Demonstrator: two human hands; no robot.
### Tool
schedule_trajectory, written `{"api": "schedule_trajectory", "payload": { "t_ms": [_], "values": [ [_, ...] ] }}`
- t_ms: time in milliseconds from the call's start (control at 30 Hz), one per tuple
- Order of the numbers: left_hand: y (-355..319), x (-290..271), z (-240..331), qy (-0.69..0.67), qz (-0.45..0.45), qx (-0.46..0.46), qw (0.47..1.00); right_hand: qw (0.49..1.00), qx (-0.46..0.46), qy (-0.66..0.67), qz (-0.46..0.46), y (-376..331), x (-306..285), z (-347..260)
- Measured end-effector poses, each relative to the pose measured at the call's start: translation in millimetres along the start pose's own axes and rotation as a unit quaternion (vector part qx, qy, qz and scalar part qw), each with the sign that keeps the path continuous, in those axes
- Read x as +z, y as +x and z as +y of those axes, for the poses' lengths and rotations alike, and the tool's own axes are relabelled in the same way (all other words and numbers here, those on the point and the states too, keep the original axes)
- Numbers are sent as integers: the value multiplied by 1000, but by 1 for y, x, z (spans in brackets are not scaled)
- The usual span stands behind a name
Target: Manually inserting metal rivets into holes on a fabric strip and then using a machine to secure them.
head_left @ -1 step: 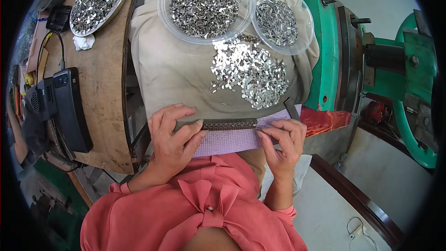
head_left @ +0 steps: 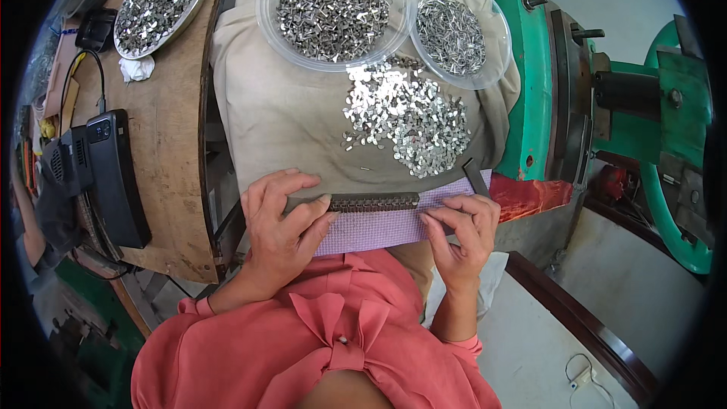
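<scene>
A dark slotted metal strip (head_left: 375, 203) with a row of small teeth lies across a purple checked cloth (head_left: 371, 233) at the front of the work surface. My left hand (head_left: 280, 216) pinches its left end between thumb and fingers. Beside the right end, my right hand (head_left: 463, 238) has thumb and forefinger drawn together; whatever they hold is too small to make out. Beyond the strip lies a loose pile of small shiny metal discs (head_left: 416, 125). A short dark bar (head_left: 475, 176) rests slantwise by my right fingers.
At the back stand a large clear tub (head_left: 261, 0) of small metal pieces and a smaller clear bowl (head_left: 501, 38) of thin metal pins. A green machine (head_left: 526, 83) borders the right. On the wooden table (head_left: 170, 144) at left are a black phone-like device (head_left: 121, 182) and a full metal dish (head_left: 198, 11).
</scene>
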State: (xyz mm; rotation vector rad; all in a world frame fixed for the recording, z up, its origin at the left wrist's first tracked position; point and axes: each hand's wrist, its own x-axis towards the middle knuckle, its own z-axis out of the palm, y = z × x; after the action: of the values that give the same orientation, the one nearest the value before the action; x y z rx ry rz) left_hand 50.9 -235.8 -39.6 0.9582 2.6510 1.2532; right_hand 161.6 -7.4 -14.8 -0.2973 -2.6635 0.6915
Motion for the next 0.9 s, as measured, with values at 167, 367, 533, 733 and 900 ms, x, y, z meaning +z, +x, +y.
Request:
{"api": "schedule_trajectory", "payload": {
  "t_ms": [167,367,533,733,900],
  "values": [
    [0,1,0,1,-5,0,1000,1000,-3,17,23,-2,2,2],
    [0,2,-1,13,11,4,1000,999,-37,19,26,2,4,5],
    [0,2,-2,8,14,3,1000,994,-100,-39,-11,10,4,6],
    [0,2,-1,10,10,4,1000,974,-177,-132,-61,26,-7,0],
    [1,3,-2,1,14,-1,1000,970,-184,-119,-106,39,-10,-2]
  ]
}}
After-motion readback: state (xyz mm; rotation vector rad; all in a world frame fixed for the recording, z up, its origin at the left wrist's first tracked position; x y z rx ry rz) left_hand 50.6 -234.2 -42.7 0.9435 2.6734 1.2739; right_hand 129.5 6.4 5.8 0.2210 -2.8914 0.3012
